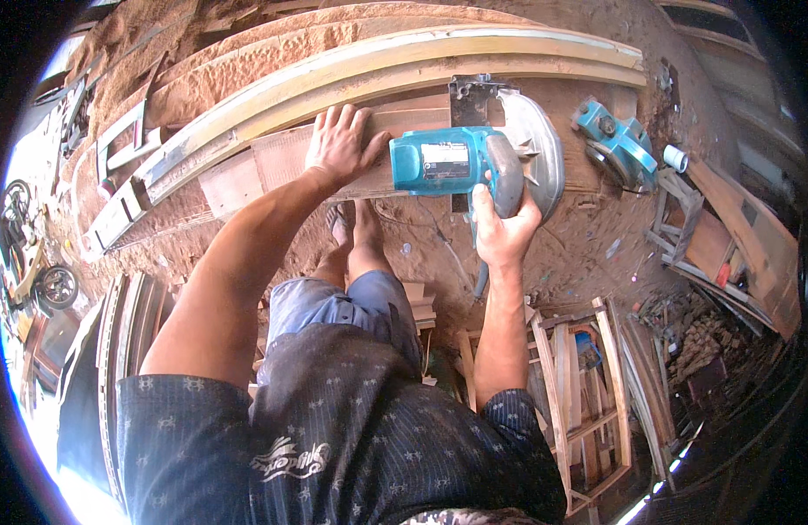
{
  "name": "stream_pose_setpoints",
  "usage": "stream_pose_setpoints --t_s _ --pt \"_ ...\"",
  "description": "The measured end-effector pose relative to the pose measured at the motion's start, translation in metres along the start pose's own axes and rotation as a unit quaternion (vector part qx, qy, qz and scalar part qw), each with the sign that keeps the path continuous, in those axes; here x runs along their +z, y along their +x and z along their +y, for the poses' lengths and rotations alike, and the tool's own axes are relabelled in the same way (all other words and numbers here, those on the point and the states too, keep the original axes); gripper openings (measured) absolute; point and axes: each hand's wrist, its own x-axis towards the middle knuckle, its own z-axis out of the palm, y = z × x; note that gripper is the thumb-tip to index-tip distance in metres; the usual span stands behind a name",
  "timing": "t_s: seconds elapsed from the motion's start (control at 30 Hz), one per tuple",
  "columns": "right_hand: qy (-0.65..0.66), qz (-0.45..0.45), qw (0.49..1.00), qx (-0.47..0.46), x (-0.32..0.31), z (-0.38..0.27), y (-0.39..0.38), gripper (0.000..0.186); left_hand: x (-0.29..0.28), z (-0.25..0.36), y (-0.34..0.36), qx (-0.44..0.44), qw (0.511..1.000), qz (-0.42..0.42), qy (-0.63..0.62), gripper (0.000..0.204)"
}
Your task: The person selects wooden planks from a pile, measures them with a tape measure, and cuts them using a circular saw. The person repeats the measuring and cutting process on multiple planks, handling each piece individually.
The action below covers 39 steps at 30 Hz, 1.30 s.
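Note:
My right hand [507, 223] is wrapped round the rear handle of a teal circular saw [435, 160]. The saw's silver blade guard [548, 144] is on the right, and its dark base plate [468, 105] rests on a flat wooden board [281, 162]. To the saw's left, my left hand [341, 144] lies flat on the board with fingers spread, its thumb close to the motor housing. The cutting edge of the blade is hidden under the saw.
Long timber lengths [421, 48] run along the bench's far side. Another teal power tool [616, 140], like a planer, sits to the right beside a white cylinder [674, 158]. Sawdust [273, 66] heaps up behind. Wooden frames [588, 411] lean at lower right.

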Motion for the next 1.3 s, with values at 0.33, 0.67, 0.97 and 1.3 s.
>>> stream_pose_setpoints --t_s 0.33,0.67,0.97,1.3 --pt "0.0 0.006 1.0 0.008 0.006 -0.008 0.015 0.024 0.0 -0.001 0.0 -0.003 1.0 -0.011 0.0 0.06" --pt "-0.005 0.006 1.0 0.007 0.014 -0.014 0.035 0.024 -0.001 -0.002 0.0 -0.002 1.0 -0.02 -0.001 0.059" --pt "-0.03 0.001 0.998 -0.059 0.024 -0.032 0.059 0.027 0.001 -0.001 0.0 0.008 1.0 -0.01 0.022 0.052" --pt "-0.152 -0.006 0.988 -0.025 0.018 -0.043 0.064 0.029 0.007 0.005 0.006 -0.013 0.998 0.001 0.057 0.047"
